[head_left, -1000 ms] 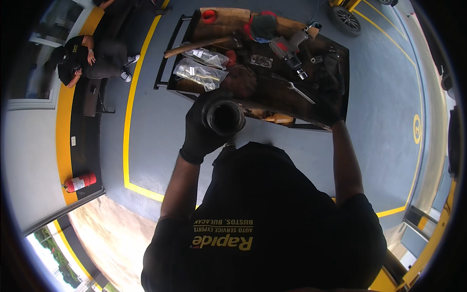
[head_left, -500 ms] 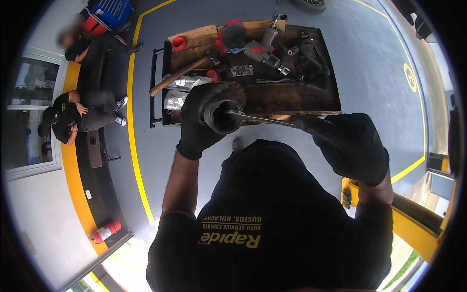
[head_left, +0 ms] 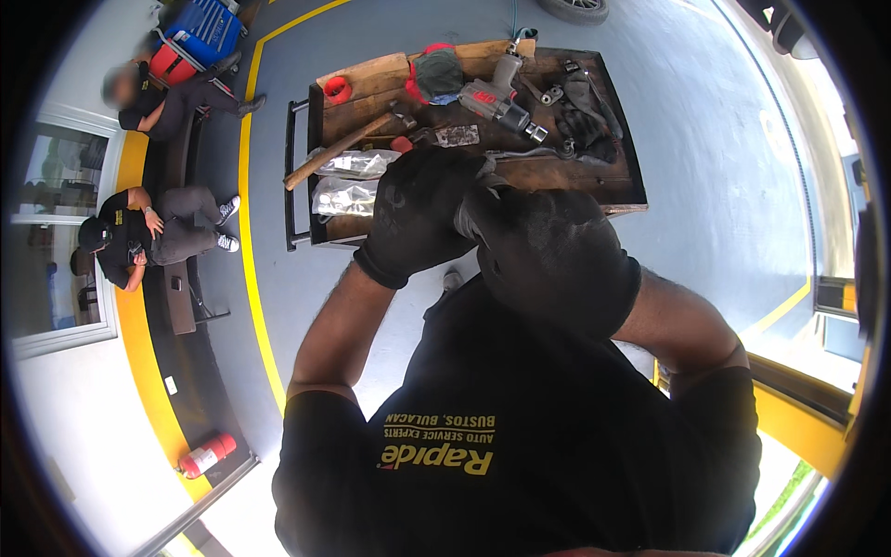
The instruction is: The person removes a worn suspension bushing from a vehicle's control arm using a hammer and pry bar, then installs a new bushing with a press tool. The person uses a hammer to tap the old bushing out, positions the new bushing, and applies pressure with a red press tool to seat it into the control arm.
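Both my hands wear black gloves and meet in front of my chest, just off the near edge of the cart. My left hand (head_left: 418, 218) is wrapped round a dark, hollow cylindrical metal part (head_left: 466, 221), of which only a sliver of rim shows between the gloves. Over the mouth of that part, my right hand (head_left: 552, 255) is closed on a thin metal tool, mostly hidden, with a small glint near the fingertips. Beyond the hands lie a wooden-handled hammer (head_left: 342, 149), a grey impact wrench (head_left: 501, 110) and clear plastic bags (head_left: 345, 198).
The wood-topped cart (head_left: 608, 188) also carries a red ring (head_left: 337, 90), a red-edged cloth (head_left: 434, 76) and dark gloves (head_left: 585, 125). Two people sit along the left wall, one nearer (head_left: 121, 232), one farther (head_left: 148, 107). A fire extinguisher (head_left: 206, 457) lies at lower left in view.
My right hand has swung left and in against my left hand, covering the hollow part's opening. The metal tool, plainly visible before, is now almost wholly hidden.
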Available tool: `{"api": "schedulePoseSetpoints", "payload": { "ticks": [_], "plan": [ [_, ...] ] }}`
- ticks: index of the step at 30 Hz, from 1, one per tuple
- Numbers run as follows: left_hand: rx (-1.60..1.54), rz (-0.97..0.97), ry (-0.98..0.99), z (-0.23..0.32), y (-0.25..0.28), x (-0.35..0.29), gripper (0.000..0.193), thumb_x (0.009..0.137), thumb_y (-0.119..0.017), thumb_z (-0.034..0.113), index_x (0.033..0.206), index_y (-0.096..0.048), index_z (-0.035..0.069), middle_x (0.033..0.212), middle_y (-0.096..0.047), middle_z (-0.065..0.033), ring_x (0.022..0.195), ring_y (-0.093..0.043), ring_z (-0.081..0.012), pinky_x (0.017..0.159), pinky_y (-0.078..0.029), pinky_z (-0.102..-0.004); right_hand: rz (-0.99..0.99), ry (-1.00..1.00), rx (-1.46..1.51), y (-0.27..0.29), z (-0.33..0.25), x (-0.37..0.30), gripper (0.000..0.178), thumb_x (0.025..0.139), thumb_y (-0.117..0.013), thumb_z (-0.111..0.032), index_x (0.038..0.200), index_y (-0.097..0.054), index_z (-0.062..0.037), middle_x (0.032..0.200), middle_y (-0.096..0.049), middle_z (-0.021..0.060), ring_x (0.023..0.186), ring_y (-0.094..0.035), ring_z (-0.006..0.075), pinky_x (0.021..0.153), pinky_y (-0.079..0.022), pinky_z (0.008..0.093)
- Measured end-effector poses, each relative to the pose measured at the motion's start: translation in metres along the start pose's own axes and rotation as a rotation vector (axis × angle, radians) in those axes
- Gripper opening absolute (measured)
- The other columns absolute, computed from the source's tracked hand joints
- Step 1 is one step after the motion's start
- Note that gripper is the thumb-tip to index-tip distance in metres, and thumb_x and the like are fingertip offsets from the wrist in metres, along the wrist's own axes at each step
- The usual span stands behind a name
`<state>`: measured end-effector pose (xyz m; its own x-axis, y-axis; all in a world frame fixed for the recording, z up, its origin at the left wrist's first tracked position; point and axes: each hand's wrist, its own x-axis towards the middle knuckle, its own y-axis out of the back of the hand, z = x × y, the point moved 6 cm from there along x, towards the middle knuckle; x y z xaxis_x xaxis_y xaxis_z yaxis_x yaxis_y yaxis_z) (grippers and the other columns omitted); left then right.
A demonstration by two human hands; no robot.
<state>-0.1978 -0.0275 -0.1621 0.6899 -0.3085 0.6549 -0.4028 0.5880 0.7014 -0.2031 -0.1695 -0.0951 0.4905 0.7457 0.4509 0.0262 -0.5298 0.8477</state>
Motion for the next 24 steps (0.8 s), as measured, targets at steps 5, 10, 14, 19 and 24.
{"api": "schedulePoseSetpoints", "payload": {
  "ticks": [5, 10, 14, 19, 24],
  "plan": [
    [0.206, 0.047, 0.012, 0.005, -0.005, 0.004, 0.052, 0.079, -0.082, 0.029, 0.124, -0.066, 0.009, 0.117, -0.069, -0.0114, 0.106, -0.068, -0.0306, 0.093, -0.053, -0.0473, -0.017, -0.169, 0.18, -0.03, 0.022, -0.003, 0.023, 0.083, -0.067, -0.006, 0.106, -0.065, -0.0037, 0.076, -0.069, 0.0152, 0.071, -0.072, 0.0332, 0.063, -0.057, 0.0425],
    [0.482, 0.112, -0.046, 0.005, 0.012, 0.007, 0.058, 0.08, -0.081, 0.033, 0.13, -0.063, 0.01, 0.133, -0.061, -0.0098, 0.122, -0.06, -0.0297, 0.108, -0.043, -0.0515, 0.046, -0.346, 0.683, -0.044, 0.087, -0.029, 0.013, 0.093, -0.058, 0.003, 0.104, -0.062, -0.0027, 0.082, -0.065, 0.0067, 0.069, -0.065, 0.0149, 0.063, -0.052, 0.031],
    [0.267, 0.39, 0.126, 0.01, 0.052, -0.008, 0.068, 0.091, -0.076, 0.04, 0.146, -0.052, 0.009, 0.147, -0.052, -0.0138, 0.141, -0.045, -0.0345, 0.118, -0.032, -0.0574, 0.165, -0.465, 0.956, -0.041, 0.113, -0.063, 0.014, 0.099, -0.052, 0.008, 0.104, -0.061, -0.0023, 0.088, -0.06, 0.0012, 0.074, -0.056, 0.0052, 0.066, -0.048, 0.0238],
    [-1.369, 0.701, 0.465, -0.028, 0.043, -0.001, 0.063, 0.098, -0.075, 0.031, 0.147, -0.047, 0.005, 0.147, -0.053, -0.0234, 0.138, -0.052, -0.0374, 0.115, -0.044, -0.0515, 0.276, -0.566, 1.111, -0.057, 0.104, -0.077, 0.013, 0.101, -0.054, 0.007, 0.109, -0.062, 0.0007, 0.088, -0.064, 0.0036, 0.073, -0.06, 0.0083, 0.066, -0.051, 0.0269],
    [-1.653, 0.644, 0.283, -0.008, 0.03, 0.037, 0.045, 0.1, -0.07, 0.027, 0.135, -0.054, 0.003, 0.119, -0.065, -0.0219, 0.105, -0.069, -0.0312, 0.095, -0.059, -0.044, 0.481, -0.165, 1.235, -0.054, 0.081, -0.068, 0.008, 0.101, -0.058, 0.005, 0.107, -0.062, 0.0015, 0.097, -0.071, 0.0104, 0.084, -0.068, 0.0136, 0.074, -0.056, 0.0306]
  ]
}}
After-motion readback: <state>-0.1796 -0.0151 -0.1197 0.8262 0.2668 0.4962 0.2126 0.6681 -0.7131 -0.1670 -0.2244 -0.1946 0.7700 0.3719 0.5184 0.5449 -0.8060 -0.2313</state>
